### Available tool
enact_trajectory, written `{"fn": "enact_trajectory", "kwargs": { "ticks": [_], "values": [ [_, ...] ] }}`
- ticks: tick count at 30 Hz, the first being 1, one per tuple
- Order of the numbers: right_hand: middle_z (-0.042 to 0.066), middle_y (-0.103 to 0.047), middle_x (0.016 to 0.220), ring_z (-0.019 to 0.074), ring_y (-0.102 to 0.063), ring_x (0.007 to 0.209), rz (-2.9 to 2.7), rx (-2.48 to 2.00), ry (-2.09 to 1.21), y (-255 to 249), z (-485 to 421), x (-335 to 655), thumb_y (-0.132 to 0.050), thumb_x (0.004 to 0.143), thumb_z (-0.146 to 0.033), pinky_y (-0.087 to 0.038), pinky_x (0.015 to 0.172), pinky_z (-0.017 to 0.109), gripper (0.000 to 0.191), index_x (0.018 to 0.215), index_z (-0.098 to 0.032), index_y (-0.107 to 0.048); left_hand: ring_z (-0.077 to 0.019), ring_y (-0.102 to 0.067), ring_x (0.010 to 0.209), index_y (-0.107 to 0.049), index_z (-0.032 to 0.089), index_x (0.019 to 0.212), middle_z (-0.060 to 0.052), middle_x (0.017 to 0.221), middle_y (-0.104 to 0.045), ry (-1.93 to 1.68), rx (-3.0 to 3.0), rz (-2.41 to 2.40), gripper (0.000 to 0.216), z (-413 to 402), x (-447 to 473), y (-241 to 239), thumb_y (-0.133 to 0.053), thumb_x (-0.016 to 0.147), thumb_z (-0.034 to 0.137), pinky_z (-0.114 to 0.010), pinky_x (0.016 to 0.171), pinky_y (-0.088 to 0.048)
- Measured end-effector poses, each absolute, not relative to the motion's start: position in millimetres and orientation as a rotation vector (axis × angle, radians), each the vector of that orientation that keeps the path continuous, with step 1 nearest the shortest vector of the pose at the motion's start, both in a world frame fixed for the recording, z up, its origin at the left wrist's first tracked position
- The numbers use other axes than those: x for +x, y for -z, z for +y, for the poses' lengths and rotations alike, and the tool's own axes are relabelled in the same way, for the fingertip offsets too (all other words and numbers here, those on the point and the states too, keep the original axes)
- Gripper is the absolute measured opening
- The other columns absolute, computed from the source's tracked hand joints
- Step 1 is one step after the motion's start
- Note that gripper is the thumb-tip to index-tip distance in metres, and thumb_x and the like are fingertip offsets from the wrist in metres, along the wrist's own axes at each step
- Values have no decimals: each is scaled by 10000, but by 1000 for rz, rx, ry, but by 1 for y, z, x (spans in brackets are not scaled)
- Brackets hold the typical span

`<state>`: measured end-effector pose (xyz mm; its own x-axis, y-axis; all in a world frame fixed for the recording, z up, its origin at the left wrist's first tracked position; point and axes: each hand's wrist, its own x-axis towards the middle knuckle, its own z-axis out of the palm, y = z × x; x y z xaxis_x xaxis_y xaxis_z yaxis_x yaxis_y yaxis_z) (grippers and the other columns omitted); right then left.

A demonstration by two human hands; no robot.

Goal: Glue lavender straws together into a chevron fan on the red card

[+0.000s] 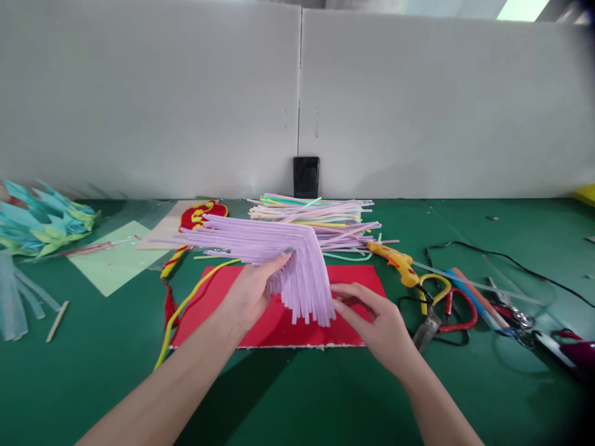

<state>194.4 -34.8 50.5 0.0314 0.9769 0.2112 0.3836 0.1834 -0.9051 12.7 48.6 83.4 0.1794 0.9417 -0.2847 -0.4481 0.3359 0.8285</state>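
Observation:
A flat row of lilac pipe cleaners (307,266), laid side by side and bent at an angle, is held up over a red board (362,288). My left hand (253,288) grips the row at the bend, thumb on top and its other fingers hidden beneath. One arm of the row points left, and the shorter arm hangs down toward me. At the right edge of that shorter arm, my right hand (372,316) pinches an outer pipe cleaner between thumb and forefinger. Behind lies a loose heap of pipe cleaners (307,210) in lilac, pink, green and yellow.
Right of the board lie an orange glue gun (397,260), scissors (432,322) and a black cord (506,257). A black phone (306,178) leans on the white partition (418,105). Leftward are green paper (109,272), a red-and-yellow ornament (193,217) and a teal paper piece (44,217).

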Motion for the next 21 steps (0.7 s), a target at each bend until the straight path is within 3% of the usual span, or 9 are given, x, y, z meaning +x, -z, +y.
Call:
{"fn": "enact_trajectory", "kwargs": {
  "ticks": [8, 16, 21],
  "values": [
    [27, -693, 912, 155, -642, 816, -1333, -1387, -826, -53, -35, 198, -575, 845, -337, -532, 805, 314, 225, 1030, -250, -667, -169, -662, 875, -702, 210, 1019, -5, 914, -732, -1016, 723, 884, 358, 44, 16, -77, -778, 669, 211, -245, 743, -512],
    [15, -682, 791, 148, -628, 756, -1215, -1298, -819, -52, -30, 198, -642, 783, -308, -535, 716, 288, 95, 806, -224, -678, -170, -651, 933, -679, 245, 1084, 6, 936, -730, -910, 772, 840, 416, 39, 20, -72, -780, 680, 240, -235, 775, -491],
    [11, -668, 757, 145, -617, 730, -1238, -1283, -831, -51, -29, 199, -648, 774, -309, -529, 691, 286, 91, 765, -218, -655, -179, -638, 968, -667, 250, 1112, 6, 951, -729, -914, 798, 830, 439, 36, 22, -73, -776, 687, 243, -249, 812, -477]
  ]
}}
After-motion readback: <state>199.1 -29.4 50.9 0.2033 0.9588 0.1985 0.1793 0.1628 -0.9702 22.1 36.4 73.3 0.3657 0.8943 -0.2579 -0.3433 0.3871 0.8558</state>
